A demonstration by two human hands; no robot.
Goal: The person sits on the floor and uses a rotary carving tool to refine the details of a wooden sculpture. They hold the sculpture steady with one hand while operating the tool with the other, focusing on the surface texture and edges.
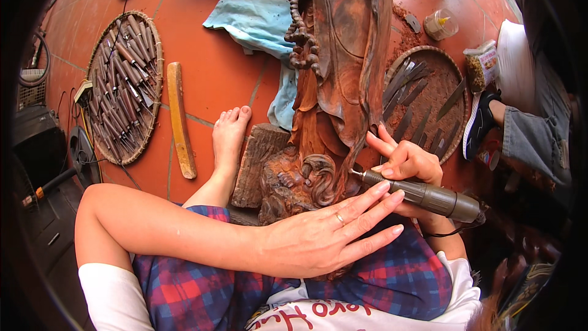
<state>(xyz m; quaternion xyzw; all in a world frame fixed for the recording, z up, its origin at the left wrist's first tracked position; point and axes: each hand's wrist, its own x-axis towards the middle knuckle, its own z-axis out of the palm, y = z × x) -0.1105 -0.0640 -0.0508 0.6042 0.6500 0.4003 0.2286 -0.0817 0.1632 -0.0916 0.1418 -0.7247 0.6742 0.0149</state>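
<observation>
A dark brown handheld rotary tool (432, 199) with a thin metal bit lies in my right hand (411, 165), whose fingers close round its front part. The bit points left, at the lower edge of a carved wooden statue (343, 49) with draped folds and a string of beads. My left hand (315, 239) reaches across my lap, fingers stretched out, their tips resting against the tool's body. Next to my left hand is the statue's gnarled, curled base (294, 184). A rough wood block (260, 162) stands beside that base.
At left, a round woven tray (156, 110) holds many carving chisels; a wooden stick (179, 119) lies beside it. Light blue cloth (251, 18) touches the statue. At right are a basket (450, 58) of flat blades, a jar (440, 24) and another person's shoe (479, 124).
</observation>
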